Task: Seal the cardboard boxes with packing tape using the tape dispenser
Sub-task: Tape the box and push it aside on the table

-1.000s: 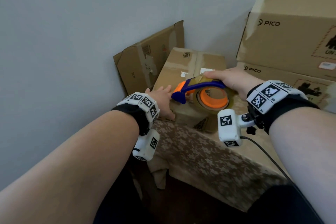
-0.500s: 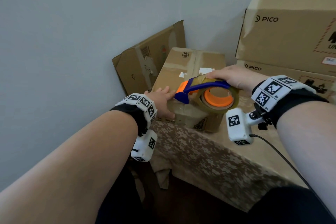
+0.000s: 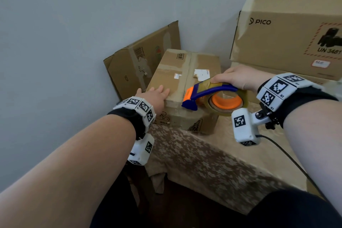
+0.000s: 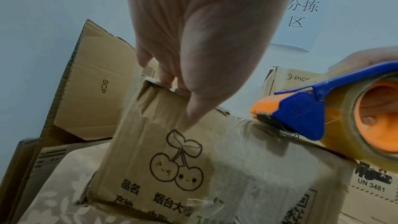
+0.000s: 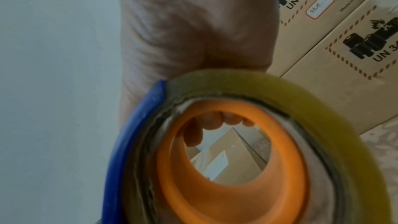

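head view: we see a small cardboard box (image 3: 183,87) on a table with a patterned cloth (image 3: 212,163), near the wall corner. the left hand (image 3: 153,96) lies flat on the box's top near corner, fingers straight, holding nothing. the right hand (image 3: 238,79) grips the blue and orange tape dispenser (image 3: 209,94) from above, fingers wrapped over the tape roll (image 3: 226,102). the dispenser's front end sits at the box's near top edge, by the centre seam. a flattened box (image 3: 140,61) leans on the wall behind; two larger boxes (image 3: 288,39) are stacked to the right.

left wrist view: the left hand (image 4: 204,31) presses on the box (image 4: 193,151) with fingertips (image 4: 165,76) at its top edge and the thumb against the front face, above a cherry print. the dispenser (image 4: 301,113) touches the top edge to the right, its orange tip on the cardboard.

right wrist view: the right hand (image 5: 193,23) clasps the tape roll (image 5: 247,142); fingertips (image 5: 217,122) show through the orange core. we make out the small box only partly through that hole. the stacked boxes (image 5: 333,40) lie at right.
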Demonstrator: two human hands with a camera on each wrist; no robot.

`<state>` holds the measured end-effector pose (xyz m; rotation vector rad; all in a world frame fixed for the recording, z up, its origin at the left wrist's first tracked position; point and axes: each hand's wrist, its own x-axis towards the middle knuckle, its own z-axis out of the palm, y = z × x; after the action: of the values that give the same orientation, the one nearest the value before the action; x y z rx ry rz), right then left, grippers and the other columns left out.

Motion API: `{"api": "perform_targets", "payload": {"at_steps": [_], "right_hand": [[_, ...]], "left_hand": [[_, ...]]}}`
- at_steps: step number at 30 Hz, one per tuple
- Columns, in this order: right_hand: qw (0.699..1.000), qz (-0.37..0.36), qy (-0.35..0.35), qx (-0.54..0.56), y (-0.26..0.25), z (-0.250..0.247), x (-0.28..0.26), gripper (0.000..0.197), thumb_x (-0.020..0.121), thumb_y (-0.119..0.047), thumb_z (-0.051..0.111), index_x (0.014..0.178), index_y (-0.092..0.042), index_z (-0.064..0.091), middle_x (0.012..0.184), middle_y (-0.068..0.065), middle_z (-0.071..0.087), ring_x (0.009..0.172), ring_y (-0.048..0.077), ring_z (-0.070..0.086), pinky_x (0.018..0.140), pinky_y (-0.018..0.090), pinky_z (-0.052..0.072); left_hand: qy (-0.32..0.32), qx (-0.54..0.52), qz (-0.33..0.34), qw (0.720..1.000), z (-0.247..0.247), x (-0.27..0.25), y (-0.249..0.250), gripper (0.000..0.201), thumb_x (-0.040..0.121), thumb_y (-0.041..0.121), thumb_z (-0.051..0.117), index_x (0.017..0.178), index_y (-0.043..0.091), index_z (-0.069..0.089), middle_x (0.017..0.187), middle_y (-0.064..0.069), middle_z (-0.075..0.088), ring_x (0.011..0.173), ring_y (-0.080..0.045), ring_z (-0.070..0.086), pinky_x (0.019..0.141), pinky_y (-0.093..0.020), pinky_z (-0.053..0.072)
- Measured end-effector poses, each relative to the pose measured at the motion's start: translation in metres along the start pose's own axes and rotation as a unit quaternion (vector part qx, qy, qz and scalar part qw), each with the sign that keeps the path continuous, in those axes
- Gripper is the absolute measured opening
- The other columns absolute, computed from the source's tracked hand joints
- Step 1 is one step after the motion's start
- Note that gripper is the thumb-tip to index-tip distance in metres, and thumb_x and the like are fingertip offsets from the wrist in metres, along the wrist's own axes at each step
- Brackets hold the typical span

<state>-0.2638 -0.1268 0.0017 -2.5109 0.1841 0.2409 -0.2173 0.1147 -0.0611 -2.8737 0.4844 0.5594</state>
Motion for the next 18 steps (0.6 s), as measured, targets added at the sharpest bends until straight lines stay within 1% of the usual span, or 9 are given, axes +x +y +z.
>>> {"api": "perform_targets", "payload": {"at_steps": [3,5,7,11,13,14,16,17,18], "right_hand": [[1.000,0.010,-0.001,-0.021,-0.007,0.001,0.001,0.058,0.081,-0.061,0.057,0.092,-0.006,0.069,0.093,0.018,0.067,0.081,0.026,0.056,0.069,0.030,0.040],[1.000,0.017,-0.002,-0.017,-0.012,0.002,0.002,0.053,0.080,-0.062,0.057,0.086,-0.011,0.066,0.088,0.015,0.066,0.078,0.025,0.056,0.067,0.030,0.040],[1.000,0.022,-0.002,-0.003,-0.017,0.005,0.002,0.049,0.080,-0.061,0.059,0.082,-0.012,0.063,0.083,0.012,0.064,0.075,0.025,0.055,0.068,0.030,0.041],[0.999,0.026,0.006,0.017,-0.028,0.014,0.006,0.048,0.082,-0.058,0.060,0.083,-0.010,0.065,0.085,0.013,0.065,0.078,0.025,0.057,0.077,0.032,0.045],[0.999,0.031,0.004,0.033,-0.035,0.019,0.007,0.048,0.080,-0.058,0.062,0.081,-0.011,0.066,0.082,0.011,0.064,0.075,0.023,0.056,0.071,0.030,0.045],[0.999,0.033,0.001,0.040,-0.039,0.023,0.008,0.046,0.080,-0.058,0.063,0.077,-0.012,0.066,0.081,0.011,0.063,0.074,0.023,0.055,0.069,0.030,0.044],[0.998,0.027,0.000,0.053,-0.046,0.028,0.008,0.042,0.082,-0.054,0.063,0.059,-0.019,0.064,0.081,0.011,0.059,0.074,0.023,0.053,0.068,0.030,0.041],[0.998,0.023,0.002,0.052,-0.048,0.030,0.009,0.045,0.085,-0.051,0.061,0.052,-0.020,0.061,0.081,0.012,0.057,0.075,0.024,0.052,0.068,0.030,0.040],[0.999,0.020,0.003,0.046,-0.050,0.031,0.008,0.046,0.088,-0.048,0.059,0.051,-0.020,0.057,0.081,0.012,0.055,0.076,0.024,0.051,0.069,0.029,0.039]], "left_hand": [[0.002,0.016,-0.001,1.000,0.000,0.001,-0.005,0.071,0.098,0.008,0.036,0.152,0.030,-0.005,0.161,0.004,-0.008,0.148,-0.024,0.002,0.114,-0.061,0.005],[0.000,0.025,-0.002,1.000,0.000,0.003,-0.011,0.072,0.098,0.007,0.034,0.151,0.033,-0.007,0.160,0.005,-0.010,0.148,-0.023,0.000,0.114,-0.061,0.004],[0.000,0.035,-0.007,0.999,-0.001,0.005,-0.017,0.075,0.096,0.003,0.033,0.151,0.035,-0.008,0.160,0.006,-0.010,0.148,-0.023,0.000,0.114,-0.061,0.004],[0.006,0.064,-0.019,0.998,-0.004,0.009,-0.035,0.083,0.092,0.000,0.037,0.150,0.036,-0.010,0.160,0.005,-0.010,0.148,-0.022,0.001,0.114,-0.060,0.003],[0.014,0.075,-0.027,0.997,-0.006,0.011,-0.044,0.083,0.092,0.001,0.037,0.150,0.035,-0.010,0.160,0.004,-0.008,0.147,-0.023,0.003,0.114,-0.059,0.004],[0.015,0.078,-0.033,0.996,-0.006,0.013,-0.049,0.082,0.092,0.001,0.037,0.151,0.035,-0.010,0.160,0.004,-0.007,0.147,-0.023,0.004,0.114,-0.059,0.004],[0.021,0.081,-0.043,0.996,-0.007,0.015,-0.057,0.080,0.093,0.002,0.036,0.151,0.034,-0.009,0.161,0.004,-0.005,0.147,-0.023,0.003,0.114,-0.059,0.005],[0.025,0.084,-0.047,0.995,-0.008,0.016,-0.060,0.080,0.093,0.003,0.037,0.151,0.033,-0.008,0.161,0.003,-0.004,0.147,-0.023,0.000,0.114,-0.060,0.005],[0.031,0.086,-0.050,0.994,-0.008,0.018,-0.061,0.080,0.093,0.003,0.038,0.151,0.033,-0.007,0.161,0.003,-0.003,0.147,-0.023,-0.001,0.114,-0.060,0.005]]}}
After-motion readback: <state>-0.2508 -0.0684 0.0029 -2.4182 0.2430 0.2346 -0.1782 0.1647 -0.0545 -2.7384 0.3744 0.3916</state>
